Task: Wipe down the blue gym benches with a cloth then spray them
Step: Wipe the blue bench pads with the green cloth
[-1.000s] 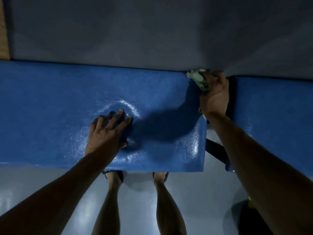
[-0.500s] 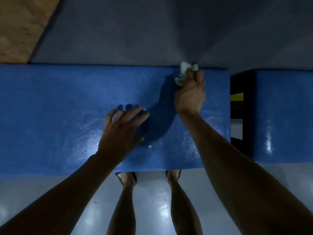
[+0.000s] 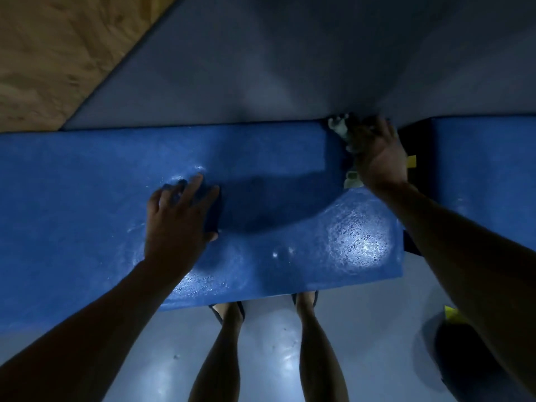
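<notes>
Grey floor (image 3: 275, 338) carries two blue benches (image 3: 275, 227), (image 3: 487, 175). On the nearer one, the left hand (image 3: 177, 224) rests flat, fingers spread; the right hand (image 3: 377, 152) clutches one pale cloth (image 3: 339, 127) at its far corner.

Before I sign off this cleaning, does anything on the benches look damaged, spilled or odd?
Nothing stands out. The blue bench shines wet under the left hand, as wiping would leave it. The right hand holds the cloth at its far corner. The dim light hides small flaws.
</notes>
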`<action>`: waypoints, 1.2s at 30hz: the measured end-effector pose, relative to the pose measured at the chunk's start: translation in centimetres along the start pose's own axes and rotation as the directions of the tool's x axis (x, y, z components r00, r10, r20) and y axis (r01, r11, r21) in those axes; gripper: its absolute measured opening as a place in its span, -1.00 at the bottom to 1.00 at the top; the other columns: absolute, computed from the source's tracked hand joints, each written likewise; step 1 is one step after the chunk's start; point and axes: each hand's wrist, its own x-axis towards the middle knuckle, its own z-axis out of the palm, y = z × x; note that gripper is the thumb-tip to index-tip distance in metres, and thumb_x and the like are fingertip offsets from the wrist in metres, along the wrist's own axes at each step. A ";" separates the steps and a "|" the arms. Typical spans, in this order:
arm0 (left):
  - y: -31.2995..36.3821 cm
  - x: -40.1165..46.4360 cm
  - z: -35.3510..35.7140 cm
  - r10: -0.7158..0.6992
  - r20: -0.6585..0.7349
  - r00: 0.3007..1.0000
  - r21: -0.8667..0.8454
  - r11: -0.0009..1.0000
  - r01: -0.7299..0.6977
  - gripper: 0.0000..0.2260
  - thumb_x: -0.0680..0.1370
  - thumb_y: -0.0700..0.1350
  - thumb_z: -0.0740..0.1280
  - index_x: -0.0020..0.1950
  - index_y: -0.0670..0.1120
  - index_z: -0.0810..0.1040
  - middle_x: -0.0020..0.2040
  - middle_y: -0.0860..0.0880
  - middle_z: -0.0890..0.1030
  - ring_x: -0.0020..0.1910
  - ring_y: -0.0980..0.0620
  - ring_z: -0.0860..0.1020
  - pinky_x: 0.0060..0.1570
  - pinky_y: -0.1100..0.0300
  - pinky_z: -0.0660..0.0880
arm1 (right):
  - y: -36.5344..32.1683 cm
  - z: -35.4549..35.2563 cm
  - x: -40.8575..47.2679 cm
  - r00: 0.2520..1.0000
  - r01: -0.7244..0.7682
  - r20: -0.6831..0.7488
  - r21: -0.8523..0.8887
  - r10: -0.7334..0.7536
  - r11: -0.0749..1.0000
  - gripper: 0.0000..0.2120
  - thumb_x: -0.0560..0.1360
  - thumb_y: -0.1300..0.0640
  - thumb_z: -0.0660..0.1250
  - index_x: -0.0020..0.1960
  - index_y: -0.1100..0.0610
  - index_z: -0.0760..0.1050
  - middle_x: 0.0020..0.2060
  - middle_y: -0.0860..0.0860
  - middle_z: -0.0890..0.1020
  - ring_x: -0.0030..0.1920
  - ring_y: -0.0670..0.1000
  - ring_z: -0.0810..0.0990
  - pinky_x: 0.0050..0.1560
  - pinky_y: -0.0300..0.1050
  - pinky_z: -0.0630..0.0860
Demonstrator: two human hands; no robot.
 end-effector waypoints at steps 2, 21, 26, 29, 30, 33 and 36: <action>-0.2 0.0 0.2 0.006 0.002 1.000 -0.011 1.000 -0.006 -0.17 0.14 0.11 0.64 0.37 0.04 0.47 0.44 -0.09 0.41 0.28 -0.28 0.41 0.27 -0.16 0.31 | -1.9 0.9 -0.1 0.975 -0.211 -0.072 0.022 0.213 0.977 -0.48 0.46 0.23 0.24 0.40 -0.02 0.43 0.26 0.16 0.45 0.13 0.27 0.44 0.04 0.05 0.49; -0.6 -0.1 0.7 0.032 0.020 0.999 -0.022 0.999 -0.032 -0.19 0.24 0.13 0.58 0.43 0.08 0.37 0.51 -0.03 0.32 0.31 -0.23 0.36 0.33 -0.15 0.27 | -4.5 1.7 -2.3 0.764 -0.632 -0.077 0.115 0.641 0.766 -0.37 0.48 0.22 0.26 0.53 -0.01 0.25 0.39 0.19 0.31 0.26 0.25 0.37 0.17 -0.01 0.38; -1.2 -0.5 1.7 0.075 -0.111 0.991 -0.080 0.993 -0.084 -0.20 0.20 0.09 0.59 0.41 0.01 0.45 0.48 -0.08 0.37 0.25 -0.26 0.42 0.29 -0.15 0.31 | -16.7 4.9 -0.5 0.896 -0.427 -0.058 0.170 0.441 0.888 -0.43 0.43 0.18 0.28 0.45 0.07 0.39 0.31 0.17 0.44 0.08 0.25 0.43 0.07 0.04 0.40; -1.2 -0.4 1.4 0.074 -0.097 0.993 -0.073 0.994 -0.081 -0.19 0.17 0.09 0.60 0.39 0.03 0.46 0.48 -0.06 0.39 0.23 -0.26 0.42 0.28 -0.13 0.32 | -21.1 5.7 -0.8 0.994 -0.093 -0.039 0.112 0.098 0.989 -0.50 0.40 0.21 0.30 0.35 0.09 0.48 0.21 0.10 0.53 -0.02 0.19 0.45 -0.09 0.01 0.46; -1.2 -0.3 1.1 0.071 -0.073 0.995 -0.066 0.995 -0.076 -0.19 0.17 0.09 0.61 0.39 0.03 0.45 0.47 -0.07 0.39 0.24 -0.26 0.42 0.27 -0.13 0.31 | -20.6 5.1 -0.6 1.000 0.028 -0.011 0.093 -0.027 0.995 -0.48 0.41 0.21 0.32 0.37 0.09 0.47 0.22 0.09 0.53 -0.02 0.19 0.46 -0.13 -0.01 0.47; -0.9 -0.1 0.7 0.047 -0.011 0.999 -0.023 0.999 -0.048 -0.19 0.22 0.13 0.60 0.42 0.07 0.40 0.49 -0.05 0.35 0.27 -0.24 0.40 0.29 -0.12 0.28 | -14.4 3.2 0.0 0.953 0.293 0.092 -0.030 -0.289 0.956 -0.42 0.44 0.14 0.30 0.46 0.01 0.37 0.26 0.09 0.49 0.04 0.24 0.46 -0.12 0.04 0.51; -0.9 -0.2 0.9 0.043 -0.016 0.999 -0.021 0.999 -0.043 -0.20 0.24 0.12 0.59 0.43 0.07 0.39 0.50 -0.05 0.34 0.29 -0.24 0.38 0.30 -0.14 0.27 | -6.3 1.3 -0.8 0.996 -0.068 0.047 -0.058 0.070 0.996 -0.37 0.43 0.25 0.30 0.48 -0.03 0.35 0.34 0.18 0.41 0.19 0.32 0.41 0.02 0.12 0.52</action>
